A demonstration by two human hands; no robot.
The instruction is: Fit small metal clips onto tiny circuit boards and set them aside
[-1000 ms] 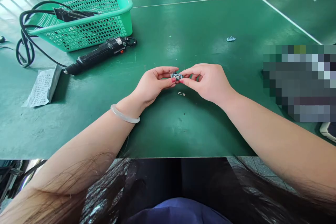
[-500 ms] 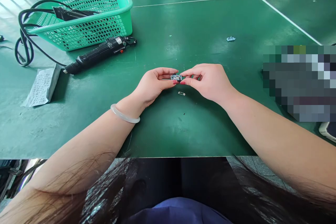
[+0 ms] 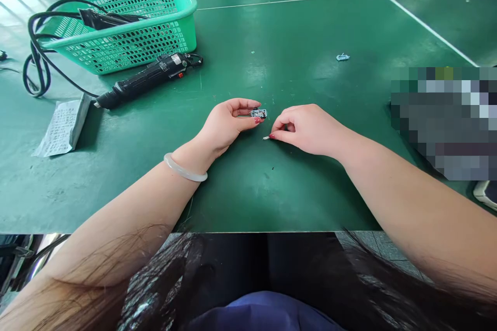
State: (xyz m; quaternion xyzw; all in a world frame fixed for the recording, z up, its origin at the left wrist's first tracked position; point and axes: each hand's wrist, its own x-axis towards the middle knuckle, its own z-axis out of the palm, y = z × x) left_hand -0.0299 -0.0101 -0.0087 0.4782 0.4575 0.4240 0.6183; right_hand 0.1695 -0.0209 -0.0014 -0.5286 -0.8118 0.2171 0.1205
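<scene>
Between thumb and fingers, my left hand (image 3: 227, 121) holds a small dark and light-blue part (image 3: 259, 113), which looks like a little electronic assembly; its exact kind is too small to tell. Just to the right and slightly nearer, my right hand (image 3: 306, 126) pinches a small pale flat rectangular piece (image 3: 266, 137) between thumb and fingertip. That piece is tilted edge-on, close above or at the tabletop; I cannot tell whether it still touches. The two hands are apart.
A black electric screwdriver (image 3: 147, 78) with a cable lies at the left, before a green basket (image 3: 128, 44) holding another black tool. Nearby sits a folded paper with writing (image 3: 60, 126). A small light-blue part (image 3: 342, 57) lies farther back on the green table (image 3: 240, 196).
My right hand has let go of the dark and light-blue part and moved down towards me. It has taken hold of the pale piece that lay flat on the table.
</scene>
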